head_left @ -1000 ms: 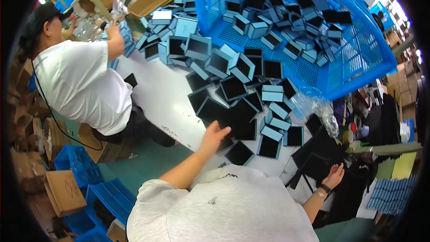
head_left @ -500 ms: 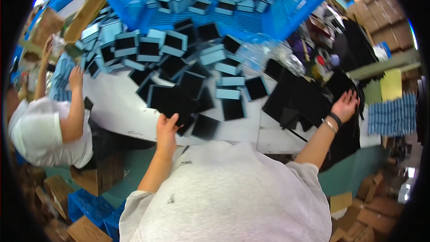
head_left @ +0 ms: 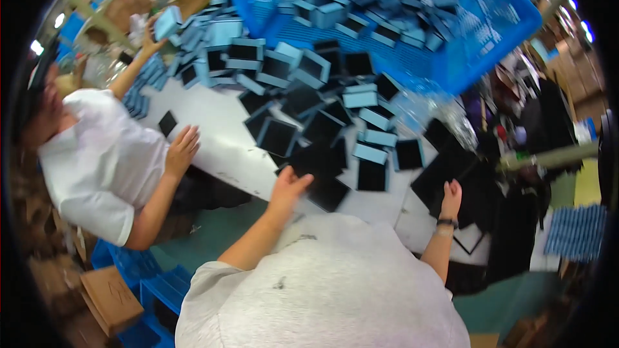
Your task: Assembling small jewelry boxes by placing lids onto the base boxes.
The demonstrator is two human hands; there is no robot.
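Observation:
My left hand [head_left: 289, 193] is closed at the near edge of the table, thumb on top, gripping a flat black panel [head_left: 316, 160]. That panel overlaps a loose spread of black-faced pieces with light-blue edges, such as the black-and-blue piece [head_left: 277, 136]. Over to the right, my right hand [head_left: 452, 200] is closed above a pile of black sheets [head_left: 480, 187]; its fingers are curled together, and what they hold, if anything, is hidden. Between the hands lie a black piece with blue edges [head_left: 372, 175] and several light-blue boxes [head_left: 371, 153].
A big blue crate [head_left: 445, 67] holding many similar boxes stands at the back. Clear plastic wrap [head_left: 419, 111] lies beside it. At the left, a co-worker in a white shirt [head_left: 113, 154] holds a light-blue box [head_left: 169, 22]. Blue stacked pieces [head_left: 576, 233] stand far right.
The view has swung, shifting the scene rightward. My right hand has gone from spread fingers to closed, drawing in over the black sheets. My left hand still holds the panel. The co-worker has raised a box.

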